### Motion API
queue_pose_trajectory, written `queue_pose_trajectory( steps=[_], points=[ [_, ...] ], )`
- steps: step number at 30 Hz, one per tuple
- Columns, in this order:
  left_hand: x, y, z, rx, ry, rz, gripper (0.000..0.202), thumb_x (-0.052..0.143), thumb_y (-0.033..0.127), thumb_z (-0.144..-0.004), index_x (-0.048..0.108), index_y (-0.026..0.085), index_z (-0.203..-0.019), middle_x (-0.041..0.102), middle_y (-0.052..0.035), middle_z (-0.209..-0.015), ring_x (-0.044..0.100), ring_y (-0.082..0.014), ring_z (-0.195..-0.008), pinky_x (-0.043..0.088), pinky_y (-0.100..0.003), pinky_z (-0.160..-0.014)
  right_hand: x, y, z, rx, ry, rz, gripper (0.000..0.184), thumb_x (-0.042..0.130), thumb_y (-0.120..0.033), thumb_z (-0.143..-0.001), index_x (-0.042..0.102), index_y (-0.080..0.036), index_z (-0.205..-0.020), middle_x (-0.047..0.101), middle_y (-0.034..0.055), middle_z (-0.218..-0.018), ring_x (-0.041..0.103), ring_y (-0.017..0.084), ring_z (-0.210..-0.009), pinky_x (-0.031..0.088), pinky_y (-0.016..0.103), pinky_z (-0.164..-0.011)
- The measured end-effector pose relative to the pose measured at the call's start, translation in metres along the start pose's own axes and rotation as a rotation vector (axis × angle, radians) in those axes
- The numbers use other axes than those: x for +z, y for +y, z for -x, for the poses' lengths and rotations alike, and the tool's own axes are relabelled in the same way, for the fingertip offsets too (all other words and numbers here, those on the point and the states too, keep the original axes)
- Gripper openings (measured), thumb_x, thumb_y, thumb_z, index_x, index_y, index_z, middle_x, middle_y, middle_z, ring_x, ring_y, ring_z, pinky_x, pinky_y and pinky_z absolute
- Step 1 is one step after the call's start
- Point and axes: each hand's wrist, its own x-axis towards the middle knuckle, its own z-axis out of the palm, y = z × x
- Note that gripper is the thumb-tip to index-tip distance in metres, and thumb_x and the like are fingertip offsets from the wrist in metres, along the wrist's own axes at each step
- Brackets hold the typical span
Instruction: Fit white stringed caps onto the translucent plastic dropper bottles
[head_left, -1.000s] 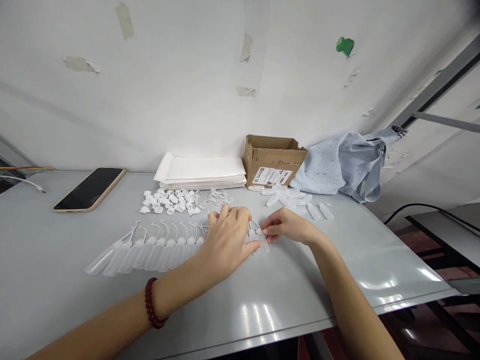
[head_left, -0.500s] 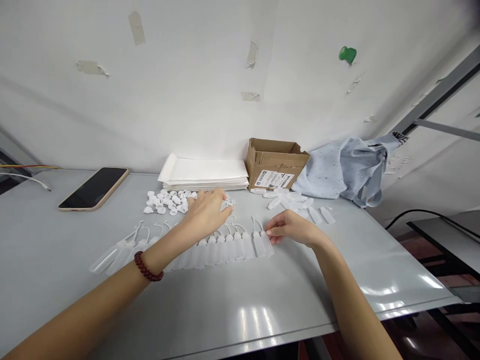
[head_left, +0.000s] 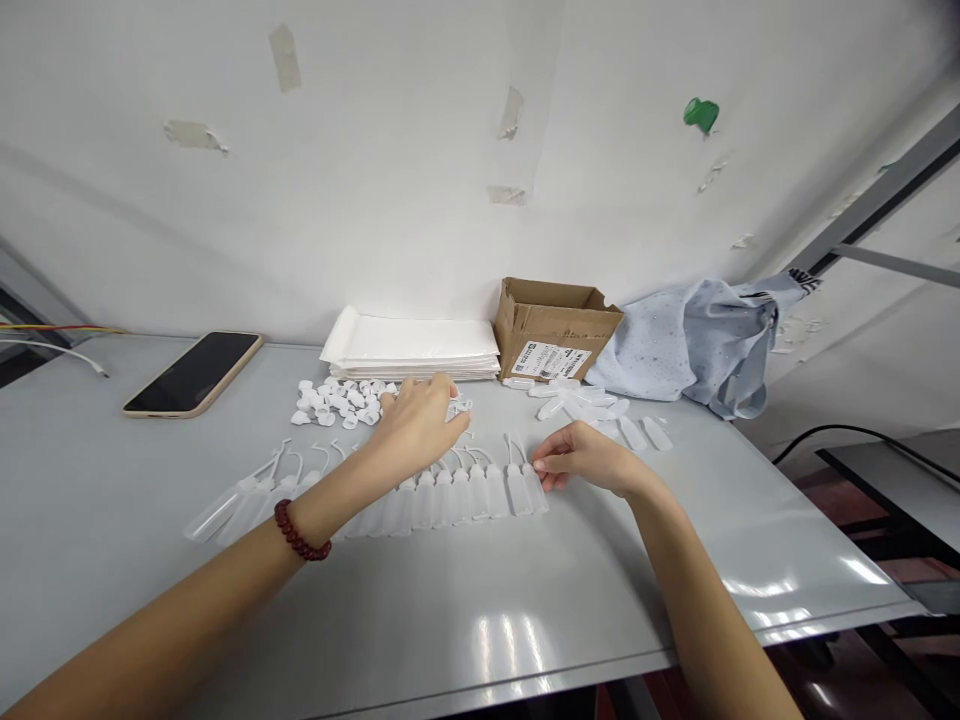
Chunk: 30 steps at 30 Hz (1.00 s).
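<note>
Hovering low at the white strings (head_left: 460,405), your left hand (head_left: 420,420) is curling its fingers downward; their tips are hiding behind your knuckles, so I'm not telling whether they are pinching a string or nothing. Your right hand (head_left: 581,457) is bringing thumb and forefinger narrowly together at the edge of the end piece (head_left: 535,490) – they are seemingly touching it, perhaps steadying it, but the contact is proving too small to call a grip.

That piece is sitting at the right end of the row of clear pieces (head_left: 478,495), all lying side by side, necks and curved strings pointing away from you, probably so each top is staying easy to reach. White caps (head_left: 349,402) are lying heaped beyond the row, and loose clear pieces (head_left: 581,400) are resting before the cardboard box (head_left: 555,325), likely sorting each kind within your arms' span.

Your left forearm, with its beaded bracelet (head_left: 301,532), is covering part of the row – an exact count is escaping me. Glossy, see-through walls are blurring where neighbours are touching.
</note>
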Motion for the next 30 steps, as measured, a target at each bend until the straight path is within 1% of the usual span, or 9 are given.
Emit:
queue_pose_trajectory(
  steps=[8,14,20,25,30],
  points=[
    [-0.001,0.0007,0.0008,-0.005,0.008,0.009,0.027,0.044,0.039,-0.085,0.05,0.018,-0.101,0.063,-0.0122,-0.109,0.049,-0.031,-0.108,0.036,-0.051,-0.092,-0.0029,-0.001,0.0018,0.037,0.022,0.01,0.014,0.069,-0.024,-0.069,0.072,-0.012,-0.073,0.069,0.0048,-0.063,0.064,0.014,-0.06,0.052,0.026,-0.061],
    [-0.0005,-0.0001,0.0008,0.0,0.009,0.027,0.026,0.044,0.038,-0.085,0.05,0.018,-0.1,0.062,-0.0119,-0.109,0.049,-0.0309,-0.108,0.036,-0.052,-0.092,-0.0026,0.0003,0.0009,0.038,0.016,0.034,0.014,0.068,-0.024,-0.069,0.073,-0.012,-0.074,0.068,0.0045,-0.063,0.065,0.015,-0.06,0.053,0.026,-0.06],
    [-0.001,0.0006,0.0017,-0.002,0.018,0.027,0.026,0.045,0.038,-0.085,0.05,0.018,-0.099,0.063,-0.0108,-0.107,0.05,-0.0312,-0.107,0.037,-0.05,-0.09,-0.0022,-0.0007,0.0022,0.051,0.02,0.06,0.018,0.07,-0.029,-0.068,0.072,-0.012,-0.072,0.067,0.0045,-0.063,0.065,0.016,-0.061,0.052,0.026,-0.059],
    [-0.0004,0.0001,0.0017,-0.001,0.017,0.033,0.025,0.045,0.038,-0.085,0.05,0.018,-0.099,0.062,-0.0108,-0.108,0.05,-0.0306,-0.107,0.036,-0.05,-0.091,-0.0009,-0.0025,0.0042,0.074,0.026,0.074,0.016,0.074,-0.026,-0.063,0.07,-0.012,-0.071,0.066,0.0032,-0.061,0.065,0.016,-0.061,0.051,0.026,-0.058],
    [-0.0003,0.0004,0.0018,-0.006,0.017,0.038,0.025,0.045,0.038,-0.085,0.05,0.019,-0.099,0.062,-0.0105,-0.108,0.05,-0.0308,-0.108,0.037,-0.049,-0.091,0.0003,-0.003,0.0043,0.08,0.033,0.09,0.016,0.074,-0.025,-0.062,0.07,-0.013,-0.071,0.066,0.0023,-0.059,0.065,0.017,-0.061,0.051,0.026,-0.058]
  ],
)
